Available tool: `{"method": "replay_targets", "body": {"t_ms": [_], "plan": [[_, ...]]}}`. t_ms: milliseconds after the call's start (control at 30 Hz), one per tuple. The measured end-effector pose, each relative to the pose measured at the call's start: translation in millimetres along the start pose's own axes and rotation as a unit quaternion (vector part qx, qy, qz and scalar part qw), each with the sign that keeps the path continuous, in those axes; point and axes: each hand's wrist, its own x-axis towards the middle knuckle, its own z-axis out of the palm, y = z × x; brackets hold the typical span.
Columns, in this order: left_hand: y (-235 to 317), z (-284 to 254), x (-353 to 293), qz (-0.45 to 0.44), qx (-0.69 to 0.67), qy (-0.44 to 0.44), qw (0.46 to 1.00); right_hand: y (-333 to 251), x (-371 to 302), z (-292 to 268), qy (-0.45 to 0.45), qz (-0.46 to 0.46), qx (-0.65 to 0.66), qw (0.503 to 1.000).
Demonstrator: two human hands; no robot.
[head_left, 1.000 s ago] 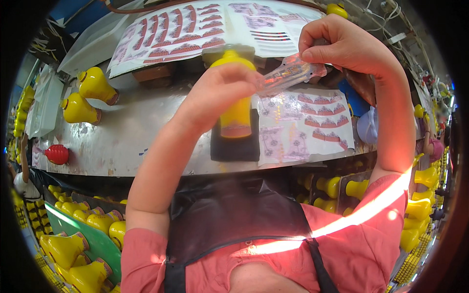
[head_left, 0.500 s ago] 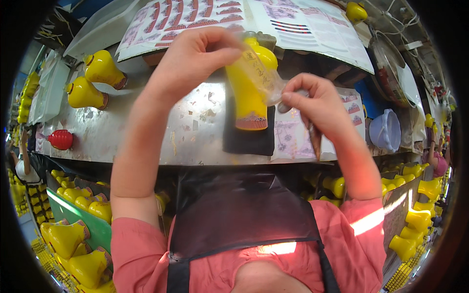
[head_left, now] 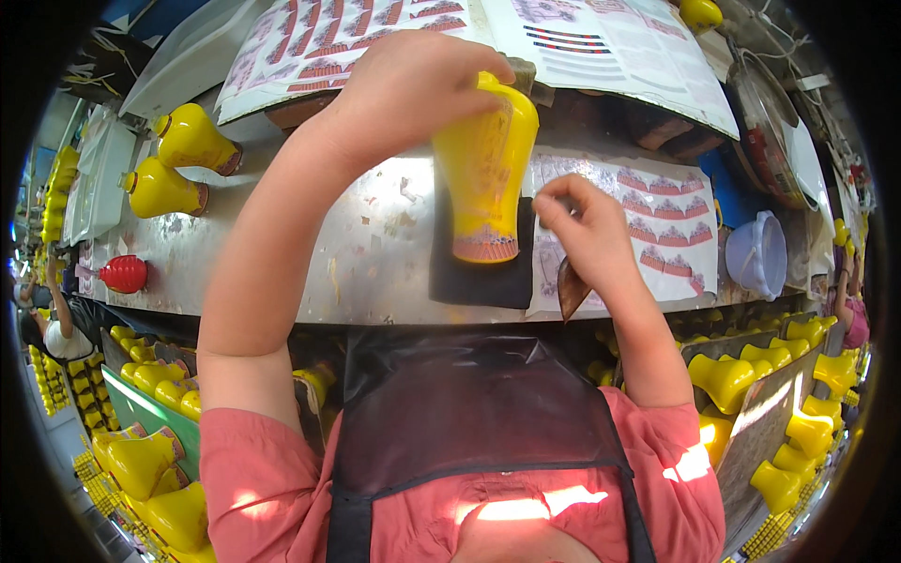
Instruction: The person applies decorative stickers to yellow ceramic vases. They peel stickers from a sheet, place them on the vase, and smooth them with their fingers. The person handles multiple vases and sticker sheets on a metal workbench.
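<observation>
Your metal surface (head_left: 366,253) is carrying two yellow vases (head_left: 195,139) and a red bottle (head_left: 124,274) on your left; a black pad (head_left: 479,289) is lying near the front edge, a printed sheet (head_left: 671,214) beside it, a bucket (head_left: 756,251) farther right.

Shirt (head_left: 413,521): coral red, short sleeves (head_left: 246,450) ending well up-arm from left hand (head_left: 422,84) and right hand (head_left: 591,230). Apron bib (head_left: 469,403): black, glossy, below both hands; dark shoulder straps (head_left: 349,530). Hands, forearms (head_left: 282,244) bare.
</observation>
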Motion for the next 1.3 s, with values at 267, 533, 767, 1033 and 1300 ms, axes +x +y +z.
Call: {"method": "replay_targets", "body": {"t_ms": [267,533,767,1033,1300], "plan": [[-4,25,-24,-0.099,-0.106,0.193,0.970,-33,21,-3,0.146,-0.285,-0.048,0.946],[20,104,-95,-0.143,-0.211,0.176,0.951,-34,52,-2,0.095,-0.310,-0.110,0.940],[6,119,-105,-0.116,-0.333,0.183,0.918,-41,47,-5,0.077,-0.304,-0.129,0.941],[18,131,-103,-0.129,-0.224,0.178,0.949,-44,51,5,0.057,-0.338,-0.247,0.907],[16,118,-104,-0.144,-0.365,0.170,0.904,-46,54,-18,-0.005,-0.264,-0.104,0.959]]}}
